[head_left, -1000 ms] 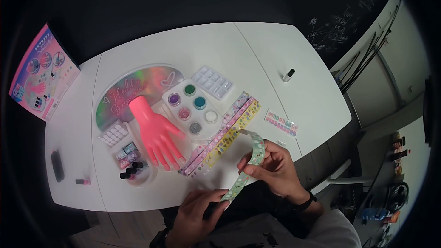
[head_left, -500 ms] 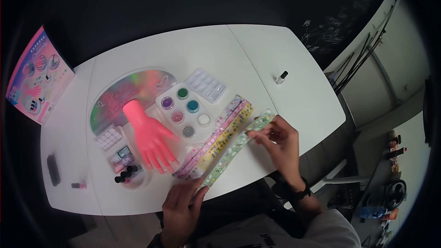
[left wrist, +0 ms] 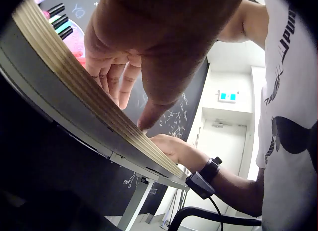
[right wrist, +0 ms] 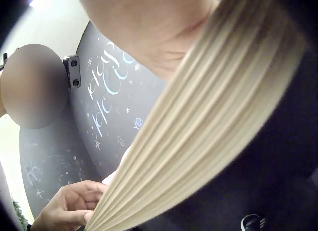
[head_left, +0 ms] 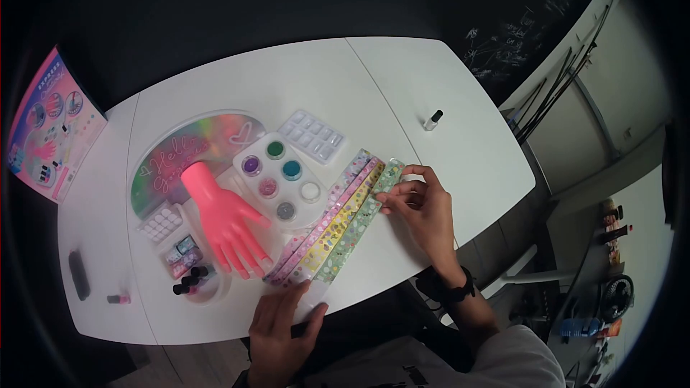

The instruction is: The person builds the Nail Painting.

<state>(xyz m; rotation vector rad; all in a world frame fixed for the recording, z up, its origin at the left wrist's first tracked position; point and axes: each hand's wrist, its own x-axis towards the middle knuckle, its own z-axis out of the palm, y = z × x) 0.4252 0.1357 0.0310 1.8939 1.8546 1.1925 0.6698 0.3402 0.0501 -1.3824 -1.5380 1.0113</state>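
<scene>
A long green patterned sticker strip (head_left: 352,235) lies along the right side of a yellow strip (head_left: 338,228), with pink strips (head_left: 316,233) beyond it. My right hand (head_left: 424,214) pinches the green strip near its far end, thumb and fingertips at its right edge. At the near end, by the table's front edge, my left hand (head_left: 280,322) has its index finger and thumb around the strip's white end. The left wrist view shows the left hand (left wrist: 144,52) low over the table edge, its thumb pointing down to it; the strip is hidden there.
A pink model hand (head_left: 223,215) stands left of the strips, beside a palette of glitter pots (head_left: 277,179) and a white tray (head_left: 313,135). Dark-capped bottles (head_left: 190,280) are at its lower left. One polish bottle (head_left: 433,121) stands far right; a printed box (head_left: 54,133) is far left.
The green strip, curled and raised at first, has been straightened and brought down beside the yellow one. Both hands moved left and apart with it. The nail sticker sheet at right is now out of sight.
</scene>
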